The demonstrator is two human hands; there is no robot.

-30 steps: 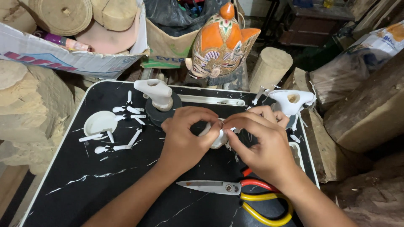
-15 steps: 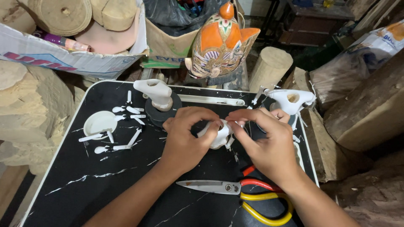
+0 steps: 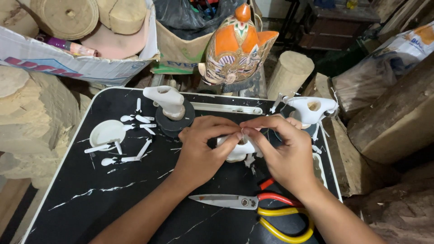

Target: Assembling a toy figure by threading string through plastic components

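Both hands meet over the middle of the black table (image 3: 81, 212), working on a small white piece (image 3: 235, 151) that sits between them, just off the table surface or resting lightly on it; which of the two cannot be told. The left hand (image 3: 203, 149) wraps around the piece from the near side, its grip closed on it, thumb and forefinger pressed to the top. The right hand (image 3: 285, 153) comes in from the other side with thumb and forefinger pinched together at the same top spot, closed on something very small and thin, perhaps a thread or a sliver, too fine to make out. Judging by this, the step in hand is fine fitting or trimming at the top of the white piece, with one hand steadying and the other doing the delicate pinch. The next move would seem to call for a steady hold from the left hand and a small, careful pull or press from the right fingertips, with no twisting of the piece. Scissors (image 3: 253, 205) with red and yellow handles lie on the table just below the right wrist, within easy reach. To the left lie a white dish (image 3: 106, 133) and scattered white slivers (image 3: 135, 135), and behind the hands stands a white carved shape on a dark round base (image 3: 174, 119).
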